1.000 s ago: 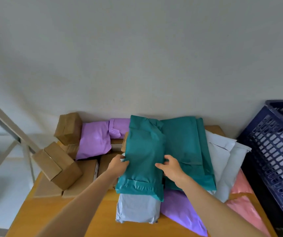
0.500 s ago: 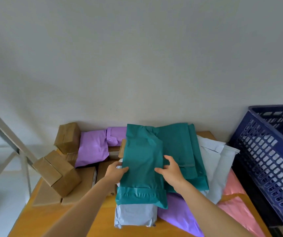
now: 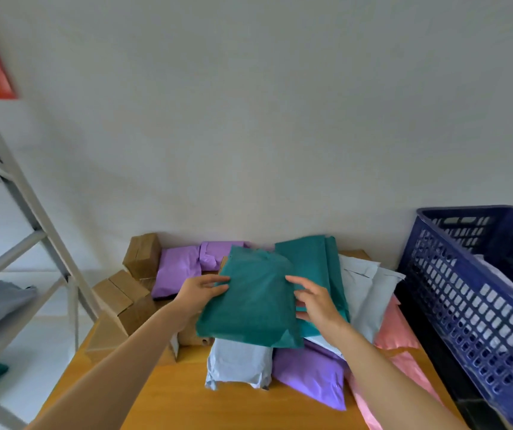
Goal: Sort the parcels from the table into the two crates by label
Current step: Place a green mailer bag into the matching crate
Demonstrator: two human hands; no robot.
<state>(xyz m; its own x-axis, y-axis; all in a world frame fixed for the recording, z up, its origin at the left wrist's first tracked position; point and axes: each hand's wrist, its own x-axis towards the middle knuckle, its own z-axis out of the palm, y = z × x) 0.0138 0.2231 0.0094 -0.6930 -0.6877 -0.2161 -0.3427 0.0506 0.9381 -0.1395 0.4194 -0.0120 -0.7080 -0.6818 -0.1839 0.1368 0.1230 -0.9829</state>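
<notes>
The left hand (image 3: 201, 293), thumb clamped over its left edge, has raised the flat teal plastic mailer parcel (image 3: 255, 302) off the pile on the wooden table (image 3: 218, 408). The right hand (image 3: 317, 301) meets the right edge with fingers apart; whether it grips I cannot tell. Likely a label check now, before the perforated dark-blue plastic crate (image 3: 466, 293).
</notes>
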